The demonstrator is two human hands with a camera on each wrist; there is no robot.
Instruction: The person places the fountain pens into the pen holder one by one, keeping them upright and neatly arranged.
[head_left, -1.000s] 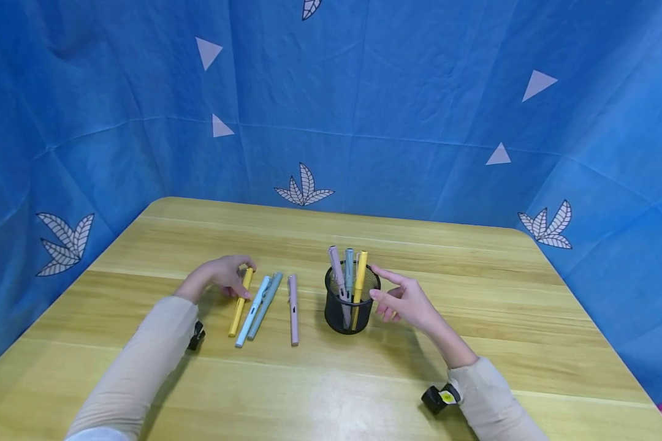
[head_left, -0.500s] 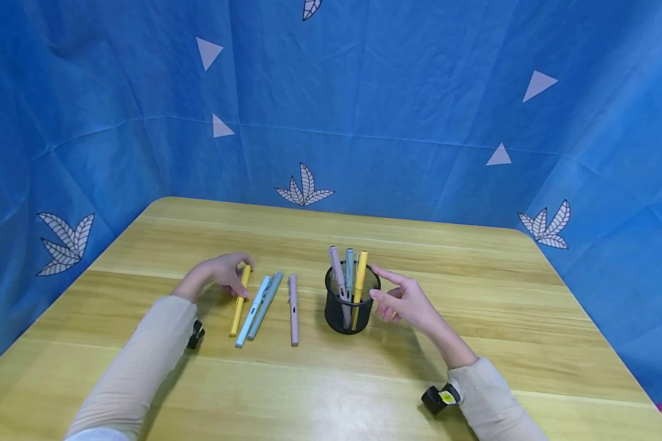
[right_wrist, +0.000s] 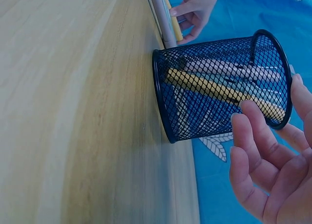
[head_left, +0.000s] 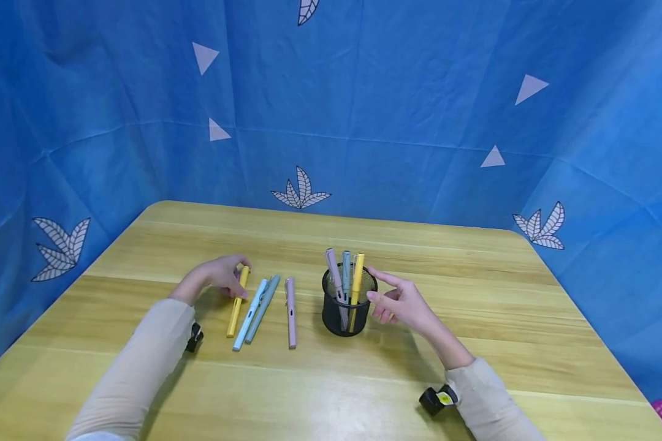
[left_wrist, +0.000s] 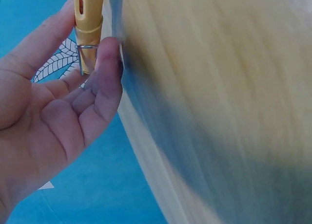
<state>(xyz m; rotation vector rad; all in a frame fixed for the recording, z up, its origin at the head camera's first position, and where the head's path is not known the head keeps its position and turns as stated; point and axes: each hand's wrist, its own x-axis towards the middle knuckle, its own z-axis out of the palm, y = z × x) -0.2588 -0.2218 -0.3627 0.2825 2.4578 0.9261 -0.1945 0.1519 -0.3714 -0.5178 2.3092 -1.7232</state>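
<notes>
In the head view my left hand (head_left: 224, 275) pinches a yellow fountain pen (head_left: 235, 315) by thumb and fingers near its upper end, its lower end low by the tabletop. The left wrist view shows the pen's yellow barrel and metal clip (left_wrist: 87, 47) between thumb and fingertips. My right hand (head_left: 405, 301) touches the right side of the black mesh pen holder (head_left: 339, 321), index finger stretched along the rim and thumb in front. In the holder stand a purple pen (head_left: 333, 272), a blue-grey pen (head_left: 346, 266) and another yellow pen (head_left: 358, 275).
Right of the left hand lie a light blue pen (head_left: 251, 314) and a blue-grey pen (head_left: 263, 308), close side by side. A purple pen (head_left: 290, 312) lies between them and the holder. Behind the wooden table (head_left: 419, 245) hangs a blue curtain (head_left: 391, 92).
The left hand has shifted slightly left, and the yellow pen's upper end has moved a little away from the light blue pen. The right hand stays at the holder; the head view has tilted slightly.
</notes>
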